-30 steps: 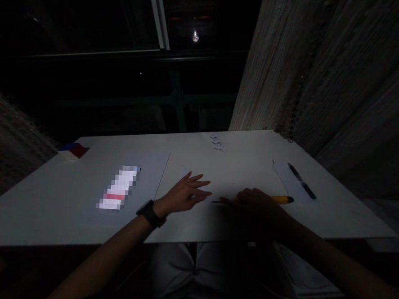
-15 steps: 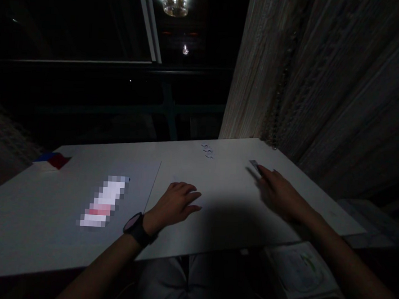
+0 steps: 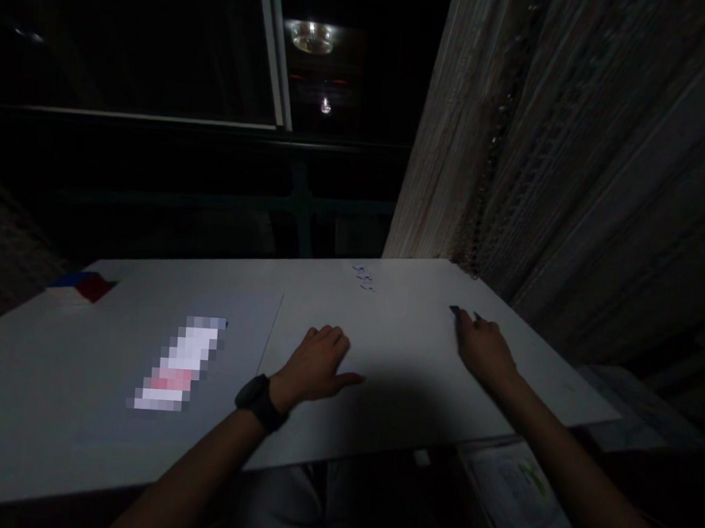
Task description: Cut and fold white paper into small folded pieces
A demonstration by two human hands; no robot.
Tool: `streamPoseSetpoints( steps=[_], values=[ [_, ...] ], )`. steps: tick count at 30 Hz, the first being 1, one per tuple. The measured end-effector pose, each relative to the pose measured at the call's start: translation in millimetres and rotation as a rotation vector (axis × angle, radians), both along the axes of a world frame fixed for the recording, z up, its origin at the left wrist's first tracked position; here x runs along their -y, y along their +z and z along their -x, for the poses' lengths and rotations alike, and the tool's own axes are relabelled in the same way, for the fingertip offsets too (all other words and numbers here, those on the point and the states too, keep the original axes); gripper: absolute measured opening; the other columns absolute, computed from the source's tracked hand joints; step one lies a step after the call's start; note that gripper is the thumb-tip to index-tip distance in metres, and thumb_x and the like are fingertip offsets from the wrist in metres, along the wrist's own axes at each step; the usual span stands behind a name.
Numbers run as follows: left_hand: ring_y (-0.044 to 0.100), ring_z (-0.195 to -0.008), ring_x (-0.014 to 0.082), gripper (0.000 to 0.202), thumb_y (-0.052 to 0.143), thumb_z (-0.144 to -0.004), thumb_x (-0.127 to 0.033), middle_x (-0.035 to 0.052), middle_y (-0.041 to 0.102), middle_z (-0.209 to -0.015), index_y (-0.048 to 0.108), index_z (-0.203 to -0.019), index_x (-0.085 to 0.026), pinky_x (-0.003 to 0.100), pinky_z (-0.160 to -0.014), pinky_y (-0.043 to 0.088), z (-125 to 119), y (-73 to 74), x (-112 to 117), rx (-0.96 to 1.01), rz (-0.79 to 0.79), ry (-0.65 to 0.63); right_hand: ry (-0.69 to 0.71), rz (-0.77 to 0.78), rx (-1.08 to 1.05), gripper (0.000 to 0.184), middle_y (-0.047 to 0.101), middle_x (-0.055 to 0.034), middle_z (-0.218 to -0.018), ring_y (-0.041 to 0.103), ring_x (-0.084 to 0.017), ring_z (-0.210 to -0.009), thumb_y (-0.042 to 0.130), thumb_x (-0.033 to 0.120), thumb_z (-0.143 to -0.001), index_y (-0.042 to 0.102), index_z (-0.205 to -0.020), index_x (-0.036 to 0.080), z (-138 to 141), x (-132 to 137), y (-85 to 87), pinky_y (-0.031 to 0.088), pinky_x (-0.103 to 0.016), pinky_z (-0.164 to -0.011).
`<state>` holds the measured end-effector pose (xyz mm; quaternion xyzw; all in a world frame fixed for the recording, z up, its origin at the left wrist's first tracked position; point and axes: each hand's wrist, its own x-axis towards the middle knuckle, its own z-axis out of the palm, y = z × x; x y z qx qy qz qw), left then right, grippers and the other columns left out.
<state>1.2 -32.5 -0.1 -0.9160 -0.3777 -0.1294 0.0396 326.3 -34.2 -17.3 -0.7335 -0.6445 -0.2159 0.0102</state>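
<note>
My left hand (image 3: 316,365), with a dark watch (image 3: 257,398) on its wrist, rests palm down on the white table (image 3: 396,330). Its fingers are slightly bent and the thumb points out to the right; nothing shows in it. Over on the right side of the table, my right hand (image 3: 484,348) is closed around a small dark, flat-looking piece (image 3: 455,311) that pokes out past the fingers. Its kind is too dark to make out. Beyond both hands, small blue marks (image 3: 363,278) appear on the white surface near the back edge.
A pixelated, bright elongated thing (image 3: 179,361) lies on a pale sheet (image 3: 247,313) at the left. A blue, red and white block (image 3: 79,287) sits at the far left. Curtains (image 3: 437,142) hang behind the right corner. Below the front edge is a box-like item (image 3: 511,489).
My right hand has turned and drawn back slightly, still holding the small piece. My left hand has shifted a little, its thumb now extended farther from the fingers. The view has tilted slightly.
</note>
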Motion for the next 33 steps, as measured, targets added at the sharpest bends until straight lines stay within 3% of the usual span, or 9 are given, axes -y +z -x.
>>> streamPoseSetpoints(
  steps=[4,7,9,13,14,16,21,26,33],
  values=[
    [0.052,-0.075,0.0194,0.038,0.039,-0.083,-0.054,0.0054,0.057,-0.078,0.050,-0.079,-0.018,0.033,-0.071,0.035,3.8,-1.4,-1.5,0.063,0.052,-0.003,0.034,-0.044,-0.010,0.040,0.061,-0.0201,-0.090,0.055,-0.028,-0.085,0.040,0.013,-0.081,0.049,-0.120,0.010,1.5,2.4,-1.2,0.040,-0.038,-0.074],
    [0.053,-0.066,0.0168,0.033,0.035,-0.088,-0.046,0.0025,0.057,-0.069,0.049,-0.078,-0.018,0.031,-0.069,0.034,4.4,0.6,-7.6,0.161,0.092,0.029,0.163,-0.091,-0.214,0.029,0.062,-0.0185,-0.096,0.054,-0.028,-0.092,0.043,0.020,-0.082,0.062,-0.101,0.010,19.9,3.9,5.0,0.038,-0.039,-0.082],
    [0.052,-0.061,0.0154,0.032,0.033,-0.089,-0.045,0.0013,0.056,-0.065,0.049,-0.078,-0.018,0.029,-0.065,0.034,2.7,4.1,-13.4,0.275,0.133,0.085,0.328,-0.023,-0.532,0.027,0.065,-0.0128,-0.093,0.057,-0.023,-0.088,0.041,0.026,-0.084,0.065,-0.090,0.013,45.1,3.0,11.5,0.040,-0.035,-0.081],
    [0.049,-0.057,0.0136,0.034,0.031,-0.088,-0.047,-0.0011,0.052,-0.060,0.048,-0.077,-0.020,0.025,-0.054,0.030,-2.8,14.2,-23.7,0.544,0.248,0.212,0.596,0.424,-1.331,0.036,0.067,-0.0083,-0.082,0.060,-0.016,-0.067,0.049,0.043,-0.080,0.060,-0.096,0.013,108.2,-9.4,23.2,0.044,-0.026,-0.058],
    [0.049,-0.056,0.0133,0.034,0.031,-0.088,-0.047,-0.0016,0.051,-0.060,0.048,-0.076,-0.020,0.025,-0.054,0.030,-3.9,16.4,-25.1,0.591,0.256,0.228,0.625,0.509,-1.451,0.039,0.067,-0.0080,-0.081,0.060,-0.015,-0.063,0.054,0.045,-0.076,0.059,-0.099,0.013,121.8,-14.2,25.2,0.042,-0.024,-0.052],
    [0.048,-0.057,0.0130,0.034,0.032,-0.087,-0.047,-0.0020,0.050,-0.060,0.048,-0.075,-0.020,0.024,-0.054,0.030,-4.7,19.5,-26.8,0.646,0.244,0.238,0.649,0.520,-1.583,0.036,0.066,-0.0058,-0.073,0.056,-0.012,-0.053,0.061,0.047,-0.069,0.060,-0.083,0.014,142.4,-24.2,28.0,0.036,-0.021,-0.044],
    [0.045,-0.056,0.0123,0.035,0.034,-0.086,-0.046,-0.0025,0.048,-0.058,0.048,-0.070,-0.019,0.024,-0.054,0.029,1.7,18.4,-26.7,0.668,0.258,0.237,0.646,0.342,-1.605,0.036,0.054,0.0019,-0.045,0.044,-0.008,-0.040,0.068,0.047,-0.061,0.052,-0.055,0.015,160.5,-39.6,28.6,0.032,-0.021,-0.042],
    [0.044,-0.056,0.0118,0.039,0.033,-0.086,-0.046,-0.0023,0.047,-0.057,0.048,-0.063,-0.018,0.024,-0.055,0.029,9.4,12.8,-25.7,0.658,0.364,0.118,0.676,0.371,-1.621,0.035,0.058,-0.0002,-0.049,0.048,-0.009,-0.042,0.070,0.045,-0.058,0.055,-0.057,0.014,161.1,-41.3,21.2,0.035,-0.022,-0.044],
    [0.042,-0.057,0.0117,0.039,0.038,-0.083,-0.045,-0.0018,0.046,-0.057,0.050,-0.061,-0.016,0.024,-0.053,0.030,9.1,7.4,-27.0,0.751,0.403,0.180,0.694,0.350,-1.674,0.035,0.059,-0.0009,-0.051,0.047,-0.008,-0.041,0.068,0.046,-0.063,0.055,-0.058,0.014,162.2,-40.2,15.8,0.035,-0.022,-0.043]
  ],
)
